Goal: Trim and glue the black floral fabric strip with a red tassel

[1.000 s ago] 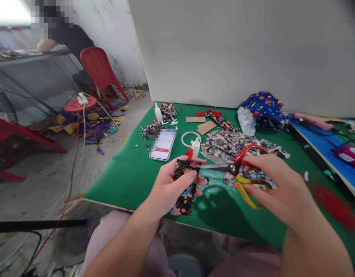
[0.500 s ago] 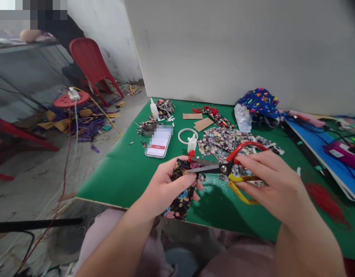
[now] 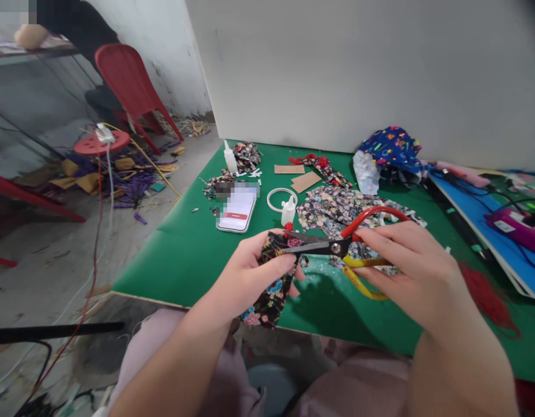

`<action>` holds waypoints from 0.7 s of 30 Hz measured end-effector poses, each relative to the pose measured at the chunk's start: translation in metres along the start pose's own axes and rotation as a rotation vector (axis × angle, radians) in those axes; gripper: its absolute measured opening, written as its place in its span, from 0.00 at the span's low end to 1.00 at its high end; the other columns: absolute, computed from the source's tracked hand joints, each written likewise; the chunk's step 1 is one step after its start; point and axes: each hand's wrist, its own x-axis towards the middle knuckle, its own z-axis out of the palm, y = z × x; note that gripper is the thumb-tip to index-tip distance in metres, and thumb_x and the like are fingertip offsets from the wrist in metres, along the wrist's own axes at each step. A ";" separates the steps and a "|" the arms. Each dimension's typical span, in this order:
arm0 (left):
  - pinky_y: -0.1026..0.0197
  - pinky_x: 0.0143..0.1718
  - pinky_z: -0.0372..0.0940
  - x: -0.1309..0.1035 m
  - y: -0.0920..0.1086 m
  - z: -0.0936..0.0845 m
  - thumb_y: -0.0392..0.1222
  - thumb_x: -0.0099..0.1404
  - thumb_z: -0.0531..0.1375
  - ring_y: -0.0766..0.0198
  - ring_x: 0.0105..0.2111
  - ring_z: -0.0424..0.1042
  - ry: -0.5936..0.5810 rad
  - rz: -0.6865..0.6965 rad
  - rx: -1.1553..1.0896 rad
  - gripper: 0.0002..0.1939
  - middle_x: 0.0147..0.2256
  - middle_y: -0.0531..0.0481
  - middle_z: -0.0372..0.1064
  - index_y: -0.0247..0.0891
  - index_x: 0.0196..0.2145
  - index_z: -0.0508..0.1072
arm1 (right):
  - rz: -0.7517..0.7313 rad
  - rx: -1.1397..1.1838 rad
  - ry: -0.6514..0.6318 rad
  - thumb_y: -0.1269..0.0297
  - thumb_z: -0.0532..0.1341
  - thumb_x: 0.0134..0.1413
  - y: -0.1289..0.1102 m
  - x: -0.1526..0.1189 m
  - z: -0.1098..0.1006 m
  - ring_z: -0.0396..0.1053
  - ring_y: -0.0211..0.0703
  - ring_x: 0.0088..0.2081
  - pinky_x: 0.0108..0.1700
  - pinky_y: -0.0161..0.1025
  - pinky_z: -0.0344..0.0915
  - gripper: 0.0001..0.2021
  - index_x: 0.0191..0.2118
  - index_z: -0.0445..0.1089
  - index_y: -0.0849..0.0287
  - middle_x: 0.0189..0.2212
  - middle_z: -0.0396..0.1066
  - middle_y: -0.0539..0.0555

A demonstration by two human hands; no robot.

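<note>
Pinched between the thumb and fingers of my left hand (image 3: 254,275) is a strip of black floral fabric (image 3: 271,298), hanging over the table's front edge. A small red tip shows at the strip's top. My right hand (image 3: 406,272) grips a pair of scissors (image 3: 335,248) with one red and one yellow handle. Their blades are parted and lie at the upper part of the fabric, close to my left thumb. Whether the cloth sits between the blades I cannot tell. Just beyond stands a small white bottle (image 3: 288,212).
On the green table (image 3: 175,255) lie a phone (image 3: 236,217), a white ring (image 3: 271,200), brown card pieces (image 3: 305,182), floral cloth (image 3: 328,208) and red threads (image 3: 488,307). A blue board (image 3: 488,214) is at right. Behind left, a person sits on a red chair (image 3: 126,75).
The whole view has shifted slightly, so things sit a little higher and further left. The scissors' blades look slightly closer together. Both hands keep their holds.
</note>
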 end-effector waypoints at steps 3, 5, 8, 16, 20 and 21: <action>0.67 0.19 0.67 0.001 -0.002 0.000 0.40 0.56 0.62 0.65 0.18 0.72 0.001 0.009 -0.018 0.07 0.22 0.53 0.73 0.36 0.33 0.72 | -0.002 -0.008 0.000 0.68 0.63 0.50 0.000 0.000 0.000 0.68 0.49 0.38 0.41 0.45 0.65 0.17 0.48 0.67 0.58 0.36 0.71 0.56; 0.67 0.19 0.67 0.001 -0.003 0.000 0.40 0.56 0.62 0.65 0.18 0.72 0.002 -0.003 -0.021 0.07 0.22 0.53 0.73 0.36 0.33 0.71 | -0.007 -0.019 0.000 0.67 0.63 0.50 0.000 0.001 0.001 0.67 0.49 0.38 0.41 0.45 0.64 0.17 0.48 0.66 0.58 0.36 0.71 0.56; 0.66 0.19 0.67 0.002 -0.002 0.000 0.41 0.55 0.63 0.65 0.17 0.71 0.004 -0.014 -0.029 0.08 0.21 0.53 0.73 0.36 0.33 0.71 | -0.014 -0.027 0.000 0.67 0.63 0.51 0.001 0.001 0.002 0.67 0.48 0.38 0.41 0.45 0.64 0.17 0.48 0.66 0.57 0.36 0.71 0.56; 0.67 0.20 0.68 0.003 -0.001 0.001 0.41 0.55 0.62 0.66 0.18 0.71 -0.009 -0.034 -0.059 0.14 0.21 0.53 0.72 0.35 0.39 0.71 | -0.008 -0.052 0.007 0.69 0.60 0.53 0.000 0.000 0.000 0.67 0.47 0.37 0.40 0.44 0.65 0.15 0.47 0.66 0.57 0.36 0.71 0.56; 0.67 0.19 0.67 0.002 0.000 0.002 0.41 0.54 0.63 0.66 0.17 0.71 0.018 -0.051 -0.054 0.11 0.21 0.53 0.72 0.36 0.37 0.71 | 0.012 -0.063 0.013 0.68 0.60 0.53 0.001 0.001 0.001 0.67 0.47 0.37 0.40 0.44 0.64 0.15 0.48 0.67 0.56 0.36 0.70 0.55; 0.67 0.19 0.67 0.003 0.000 0.001 0.41 0.54 0.63 0.66 0.17 0.71 0.021 -0.053 -0.049 0.10 0.21 0.53 0.73 0.36 0.35 0.71 | 0.022 -0.062 0.020 0.68 0.60 0.53 0.001 0.001 0.001 0.67 0.47 0.37 0.40 0.44 0.64 0.15 0.48 0.67 0.55 0.36 0.70 0.55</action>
